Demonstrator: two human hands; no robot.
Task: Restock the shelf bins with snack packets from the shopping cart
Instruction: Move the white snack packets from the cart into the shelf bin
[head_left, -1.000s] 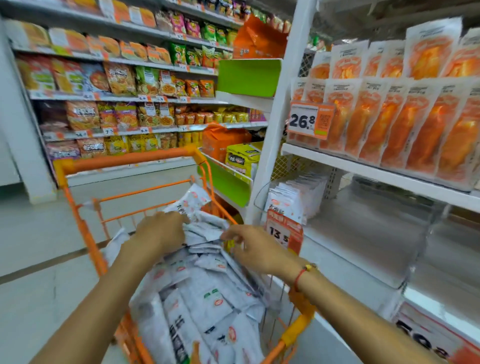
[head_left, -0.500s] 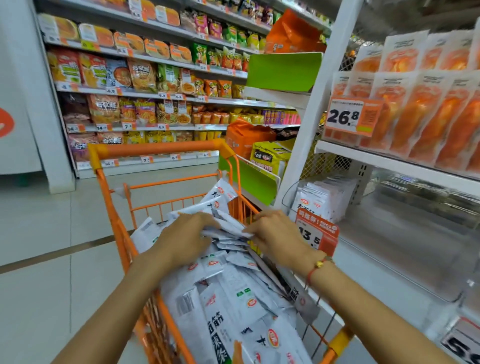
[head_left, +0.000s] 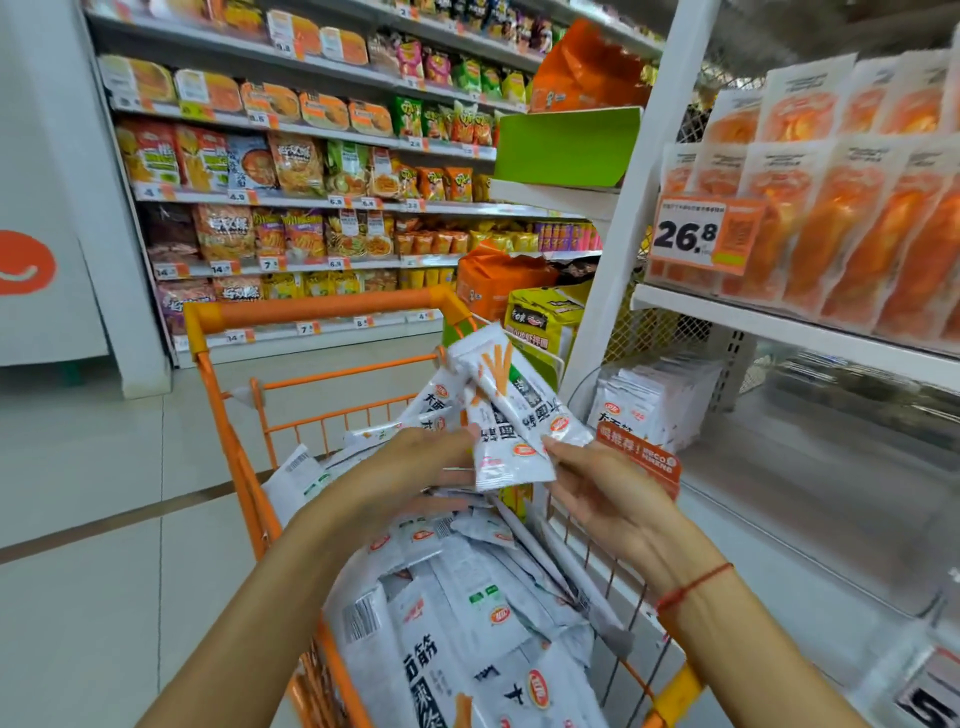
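Both hands hold a fanned bunch of white foil snack packets with orange logos (head_left: 511, 415) above the orange wire shopping cart (head_left: 311, 312); the left hand (head_left: 415, 467) grips the bunch's lower left edge, the right hand (head_left: 597, 483) pinches its lower right corner; the packets' long axes run upward – tops tilting away, toward the white metal shelf bin (head_left: 670, 395) just beside the cart.

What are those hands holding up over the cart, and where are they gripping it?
A bunch of white snack packets, gripped at their lower ends: left hand from the left side, right hand from the right.
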